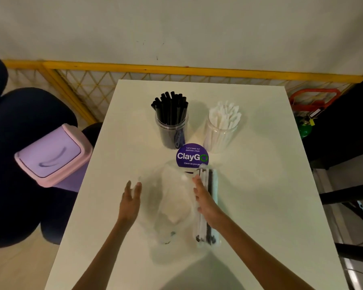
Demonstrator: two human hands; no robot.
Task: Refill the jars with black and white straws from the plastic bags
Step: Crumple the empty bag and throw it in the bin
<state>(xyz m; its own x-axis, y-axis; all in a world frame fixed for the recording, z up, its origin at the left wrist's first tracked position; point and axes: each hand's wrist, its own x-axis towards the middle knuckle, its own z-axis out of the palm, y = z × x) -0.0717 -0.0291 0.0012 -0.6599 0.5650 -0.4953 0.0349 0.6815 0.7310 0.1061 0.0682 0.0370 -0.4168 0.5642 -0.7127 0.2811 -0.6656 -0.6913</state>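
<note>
Observed: the straw bag (210, 186) lies flat on the surface (260, 185), right of centre and on the near side of the round purple sticker (192, 156), its far end reaching the sticker's near edge. Its long axis runs near to far, almost in line with the right forearm. The black and white straws inside lie parallel to that axis, with cut ends showing at the near end. Which end of the bag is open cannot be determined. A second, crumpled clear bag (172, 206) lies just beside it on the left. The right grip (204, 203) rests along the straw bag's left edge with fingers extended. No closed hold is evident. The left grip (131, 196) is spread apart and empty, hovering left of the clear bag. The black-straw jar (172, 130) and the white-straw jar (221, 135) stand upright beyond the sticker, well apart from both grips, each already holding straws.

Assessment: the step in hand appears to be securing the straw bag. Recommended: close the right grip round the bag's middle so the straws stay bundled and parallel. The left grip should steady or open one end. Raise the bag end-up before approaching a jar, so that straws enter lengthwise and do not spill across the surface.
</note>
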